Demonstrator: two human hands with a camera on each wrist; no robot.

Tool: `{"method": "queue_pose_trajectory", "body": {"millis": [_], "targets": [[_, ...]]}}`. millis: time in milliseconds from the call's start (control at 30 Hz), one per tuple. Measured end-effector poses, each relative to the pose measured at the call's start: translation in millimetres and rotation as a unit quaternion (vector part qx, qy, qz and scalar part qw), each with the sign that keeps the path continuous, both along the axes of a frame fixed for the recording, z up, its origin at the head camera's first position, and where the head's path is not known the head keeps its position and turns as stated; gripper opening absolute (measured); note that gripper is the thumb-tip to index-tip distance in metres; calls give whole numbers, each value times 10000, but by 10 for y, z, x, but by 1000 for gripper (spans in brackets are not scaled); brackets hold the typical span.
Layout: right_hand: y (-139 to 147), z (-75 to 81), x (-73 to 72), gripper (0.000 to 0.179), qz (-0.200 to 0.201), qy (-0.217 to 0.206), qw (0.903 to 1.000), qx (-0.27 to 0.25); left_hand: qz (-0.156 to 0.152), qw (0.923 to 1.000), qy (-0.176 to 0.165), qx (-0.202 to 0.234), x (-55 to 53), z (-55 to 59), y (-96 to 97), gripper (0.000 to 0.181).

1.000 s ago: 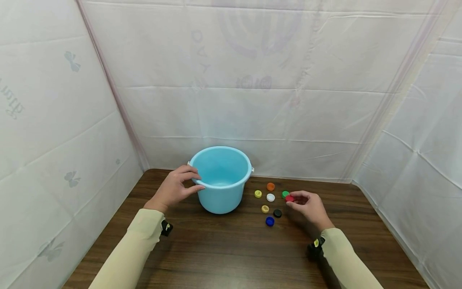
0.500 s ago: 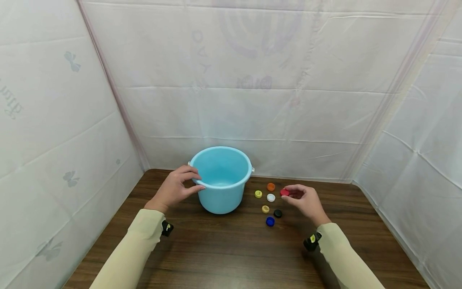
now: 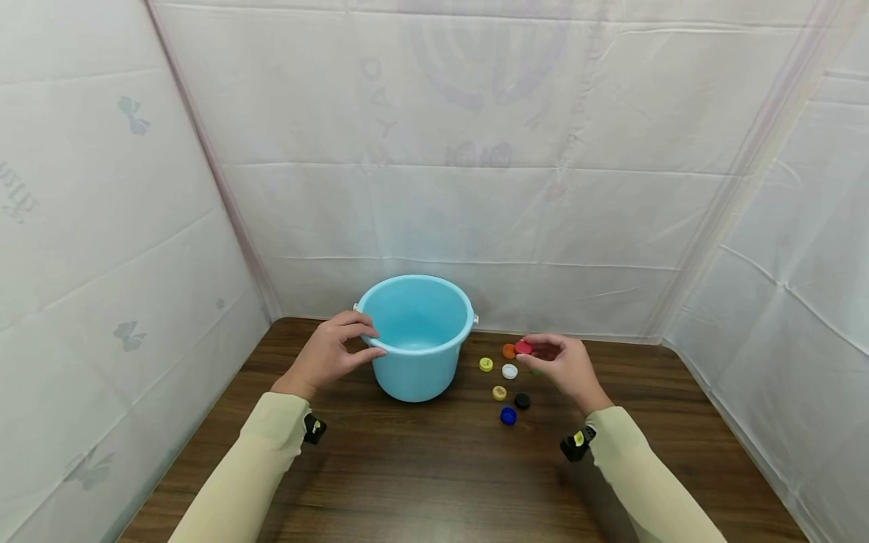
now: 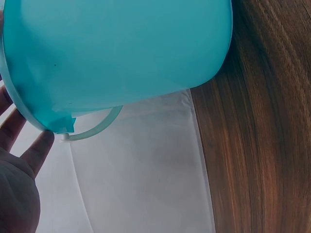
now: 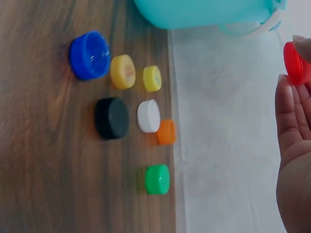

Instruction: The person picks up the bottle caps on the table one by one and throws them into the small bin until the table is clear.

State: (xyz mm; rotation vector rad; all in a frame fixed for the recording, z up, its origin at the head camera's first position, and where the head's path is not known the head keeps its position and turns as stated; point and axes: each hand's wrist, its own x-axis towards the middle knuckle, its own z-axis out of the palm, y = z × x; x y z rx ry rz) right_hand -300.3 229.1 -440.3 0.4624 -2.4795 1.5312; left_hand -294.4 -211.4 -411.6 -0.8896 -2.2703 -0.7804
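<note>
A light blue bucket stands upright at the back of the wooden table. My left hand holds its near left rim, fingers over the edge and thumb outside. The left wrist view shows fingertips at the rim, near the bucket's handle. Between thumb and fingers, my right hand pinches a red bottle cap, raised above the table. Below it lie an orange cap, a white cap and a green cap, mostly hidden by the hand in the head view.
Further caps lie right of the bucket: a yellow one, a tan one, a black one and a blue one. White sheeting walls the table at the back and both sides.
My right hand has lifted the red cap from beside the green one and moved left and away, to near the orange cap. My left hand and the bucket have stayed in place.
</note>
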Motion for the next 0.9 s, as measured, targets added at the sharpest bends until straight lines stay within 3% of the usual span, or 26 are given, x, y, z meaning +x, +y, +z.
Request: {"method": "queue_pose_trajectory", "body": {"millis": [533, 900], "targets": [[-281, 338, -66, 43, -28, 138, 9999, -85, -47, 10000, 1, 32, -2, 3, -6, 24], [-503, 476, -113, 39, 118, 280, 9990, -315, -18, 10000, -52, 27, -1, 4, -8, 24]]}}
